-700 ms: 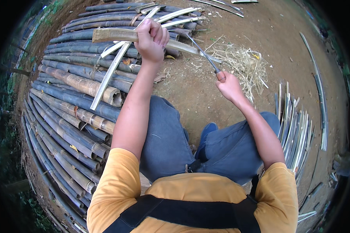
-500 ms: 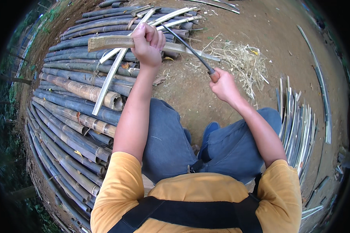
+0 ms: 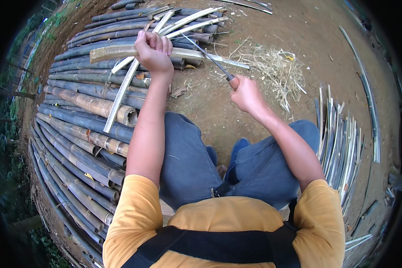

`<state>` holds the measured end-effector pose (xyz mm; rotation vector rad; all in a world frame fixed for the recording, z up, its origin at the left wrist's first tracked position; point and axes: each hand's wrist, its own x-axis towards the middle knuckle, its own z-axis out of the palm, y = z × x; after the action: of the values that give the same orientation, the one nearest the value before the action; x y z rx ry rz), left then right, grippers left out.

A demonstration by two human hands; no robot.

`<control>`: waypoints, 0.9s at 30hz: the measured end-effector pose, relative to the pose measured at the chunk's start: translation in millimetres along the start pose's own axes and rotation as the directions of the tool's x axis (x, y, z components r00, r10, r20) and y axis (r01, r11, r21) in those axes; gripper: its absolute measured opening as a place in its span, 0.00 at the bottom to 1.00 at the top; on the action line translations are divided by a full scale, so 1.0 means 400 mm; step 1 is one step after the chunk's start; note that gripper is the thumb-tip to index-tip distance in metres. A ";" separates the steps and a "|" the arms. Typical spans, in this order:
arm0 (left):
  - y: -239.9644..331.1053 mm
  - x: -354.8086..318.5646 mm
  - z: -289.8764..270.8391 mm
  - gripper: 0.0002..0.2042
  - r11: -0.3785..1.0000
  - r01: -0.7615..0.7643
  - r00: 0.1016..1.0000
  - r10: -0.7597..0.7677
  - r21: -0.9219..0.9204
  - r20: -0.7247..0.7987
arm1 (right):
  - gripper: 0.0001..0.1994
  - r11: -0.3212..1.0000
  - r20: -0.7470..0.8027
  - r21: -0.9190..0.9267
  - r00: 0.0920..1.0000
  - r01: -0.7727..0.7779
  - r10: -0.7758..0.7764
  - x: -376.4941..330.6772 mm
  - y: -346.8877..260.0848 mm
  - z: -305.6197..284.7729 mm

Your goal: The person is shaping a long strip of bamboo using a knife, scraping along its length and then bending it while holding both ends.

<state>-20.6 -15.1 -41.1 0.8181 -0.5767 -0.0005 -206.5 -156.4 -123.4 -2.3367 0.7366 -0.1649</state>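
Firmly gripping bamboo slat [image 3: 120, 52] in closed left hand [image 3: 154, 51], steadying it for knife [image 3: 208, 58] clenched in right hand [image 3: 247, 94] at three o'clock.

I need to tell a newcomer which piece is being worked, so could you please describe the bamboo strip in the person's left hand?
Start at the big stack of grey-brown round bamboo poles on the person's left. At its far end, the left hand has its grip closed on a pale flat split bamboo strip. Unlike the loose strips nearby, it is lifted crosswise and the long thin knife blade crosses it.
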 end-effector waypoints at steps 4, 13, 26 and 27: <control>-0.010 -0.009 0.015 0.19 1.000 -0.004 0.999 0.005 -0.021 0.037 | 0.09 0.999 0.006 -0.007 0.999 -0.036 0.036 0.017 0.041 -0.005; -0.006 -0.002 -0.003 0.20 1.000 -0.005 1.000 0.005 -0.016 0.016 | 0.07 0.997 -0.008 -0.063 0.999 0.032 -0.033 0.014 0.032 0.001; -0.006 0.001 0.000 0.20 1.000 -0.001 1.000 0.001 -0.017 -0.002 | 0.08 0.991 -0.061 -0.104 0.995 -0.088 0.082 0.046 0.059 0.026; -0.005 0.005 -0.007 0.20 1.000 0.001 1.000 -0.001 -0.014 -0.020 | 0.08 0.992 -0.079 -0.103 0.995 -0.072 0.064 0.041 0.050 0.034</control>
<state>-17.1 -14.9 -43.1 0.8043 -0.5574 0.0030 -198.0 -170.1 -148.0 -2.4122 0.8799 -0.1890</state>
